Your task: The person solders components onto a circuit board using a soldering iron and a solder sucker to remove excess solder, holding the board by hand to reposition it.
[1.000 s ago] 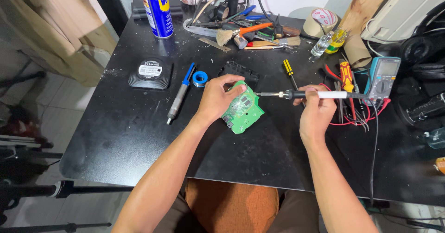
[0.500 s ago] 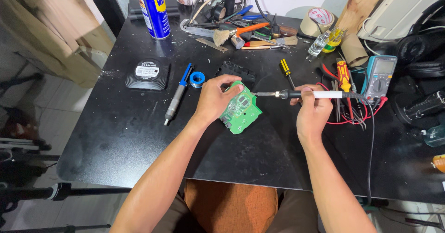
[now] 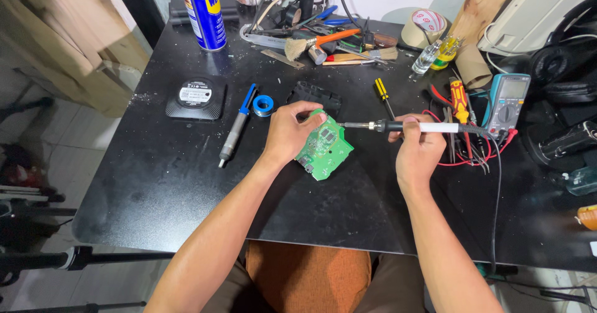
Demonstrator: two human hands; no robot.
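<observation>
Circuit board (image 3: 324,148) left edge hidden under left hand (image 3: 287,132); soldering iron (image 3: 410,127) grip hidden in right hand (image 3: 418,151).

circuit board (image 3: 325,149): top-left part hidden under left hand (image 3: 287,132) fingers
spray can (image 3: 202,11): top cut off by the picture's edge

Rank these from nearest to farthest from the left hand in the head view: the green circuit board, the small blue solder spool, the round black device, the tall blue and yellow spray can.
1. Green circuit board: held in the left hand.
2. Small blue solder spool: just up-left of the hand.
3. Round black device: farther left on the table.
4. Tall blue and yellow spray can: at the table's far edge.
</observation>
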